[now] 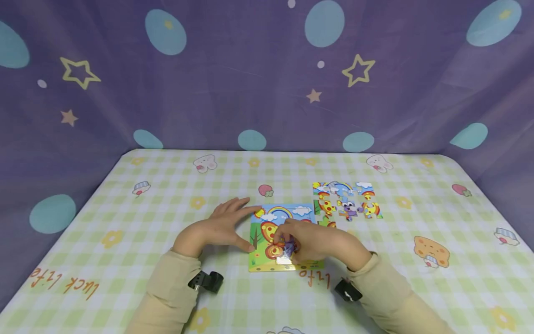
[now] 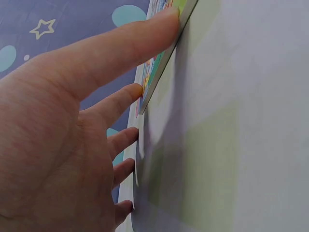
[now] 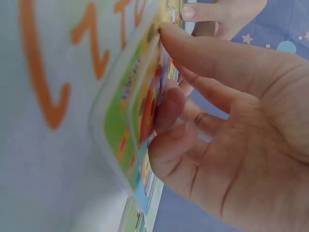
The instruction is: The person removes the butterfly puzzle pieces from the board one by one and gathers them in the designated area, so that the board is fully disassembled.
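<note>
Seen from the head view: a puzzle board (image 1: 283, 236) with rainbow, clouds and butterfly picture, lying flat on the checked tablecloth (image 1: 125, 218), near the front middle of it. Left hand (image 1: 221, 227) resting just left of the puzzle board, fingers straight and spread, not closed on anything; thumb tip against the left edge of the board, index fingertip at its upper left corner. Confirmed in the left wrist view: left hand (image 2: 63, 145) flat beside the puzzle board (image 2: 161, 63), thumb pressed on the board's edge, other fingers relaxed on the cloth. Right hand (image 1: 313, 241) lying over the lower right part of the puzzle board, fingers curled around a puzzle piece (image 1: 288, 248) with purple and orange colours, held down on the board's surface. In the right wrist view: right hand (image 3: 231, 130) pinching the puzzle piece (image 3: 147, 113) between thumb and fingers, the piece touching the puzzle board (image 3: 116, 125), slightly lifted at one side. Whether the piece sits fully in its place cannot be told. To the upper right of the puzzle board, just beside its corner: a group of loose pieces (image 1: 346, 202), laid close together on the tablecloth. Behind the puzzle board, well apart: purple curtain (image 1: 250, 83) with stars and blue ovals. Beige sleeves (image 1: 171, 287) on both arms, black wrist mounts near the front of the board.
</note>
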